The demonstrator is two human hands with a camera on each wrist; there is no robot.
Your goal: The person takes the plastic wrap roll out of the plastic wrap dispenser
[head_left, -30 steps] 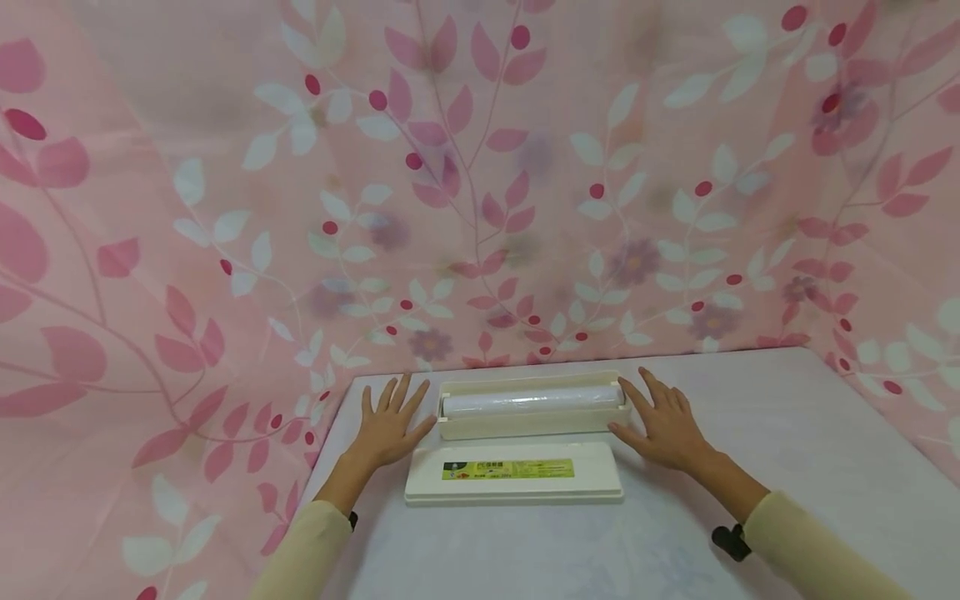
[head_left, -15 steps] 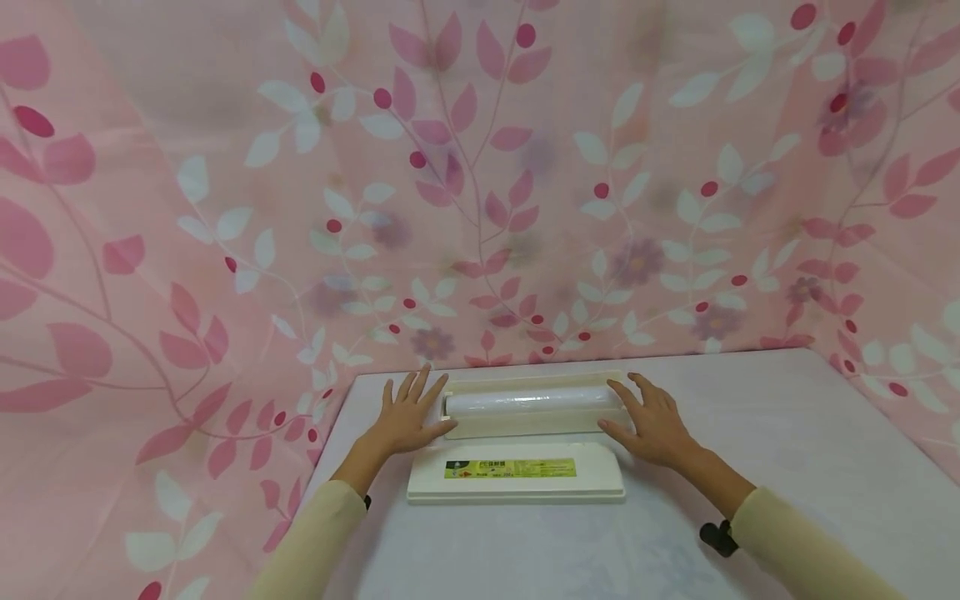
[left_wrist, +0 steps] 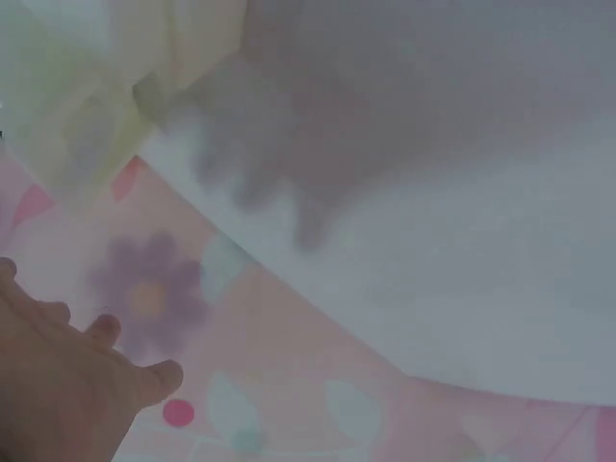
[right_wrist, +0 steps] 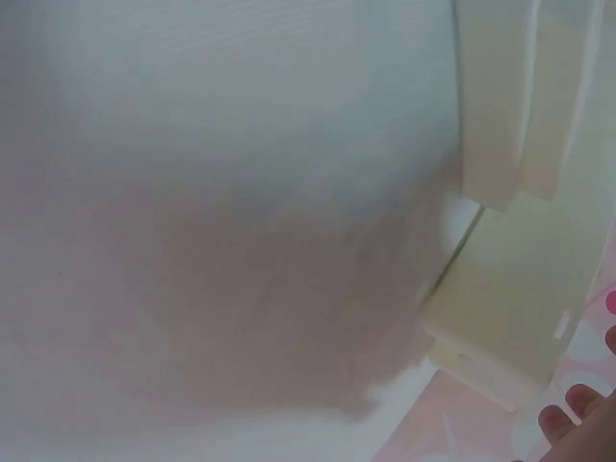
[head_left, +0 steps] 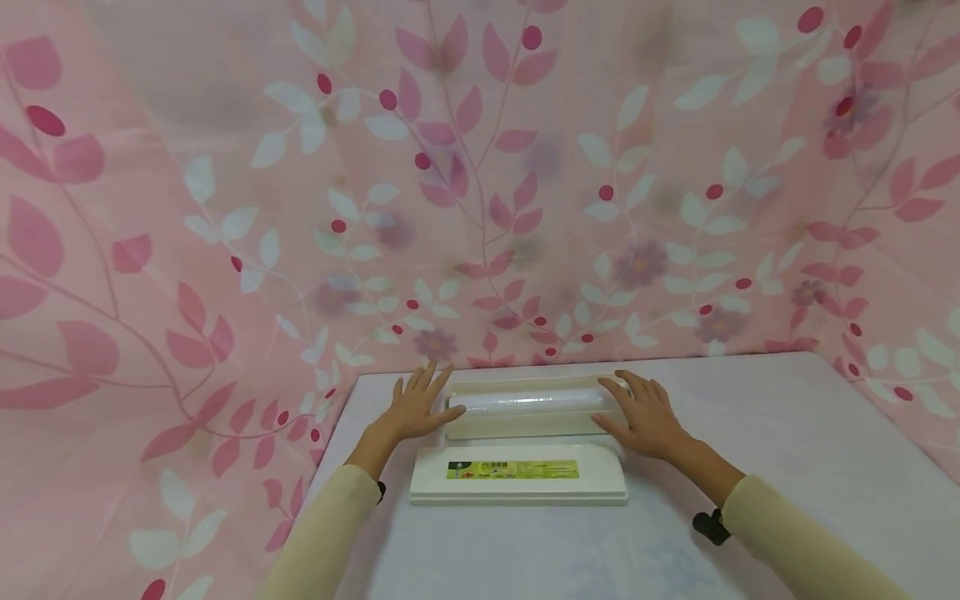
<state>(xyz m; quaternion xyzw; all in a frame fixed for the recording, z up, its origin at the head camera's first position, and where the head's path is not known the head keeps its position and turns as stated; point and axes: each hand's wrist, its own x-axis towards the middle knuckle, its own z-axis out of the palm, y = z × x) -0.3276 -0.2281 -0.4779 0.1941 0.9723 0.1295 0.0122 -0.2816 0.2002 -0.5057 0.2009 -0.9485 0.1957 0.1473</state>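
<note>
A roll of cling film (head_left: 532, 402) lies in a long cream plastic box (head_left: 525, 427) near the table's back edge. My left hand (head_left: 412, 410) is at the box's left end, fingers spread, its thumb reaching over the corner. At the other end my right hand (head_left: 647, 419) has its thumb and fingers stretched over the box. Whether either hand touches the box or film is unclear. In front lies the box's lid (head_left: 517, 492) with a green label. The right wrist view shows the box's end (right_wrist: 500, 298); in the left wrist view the left hand (left_wrist: 72, 375) has its fingers apart.
A pale cloth covers the table (head_left: 540, 550). Behind it and at both sides hangs a pink curtain (head_left: 480, 208) printed with leaves and flowers, close to the box's back. A dark wrist strap piece (head_left: 711, 527) shows below the right sleeve.
Both hands have moved inward, from beside the box to over its two ends. The box, film roll and lid keep their places; the view has shifted slightly.
</note>
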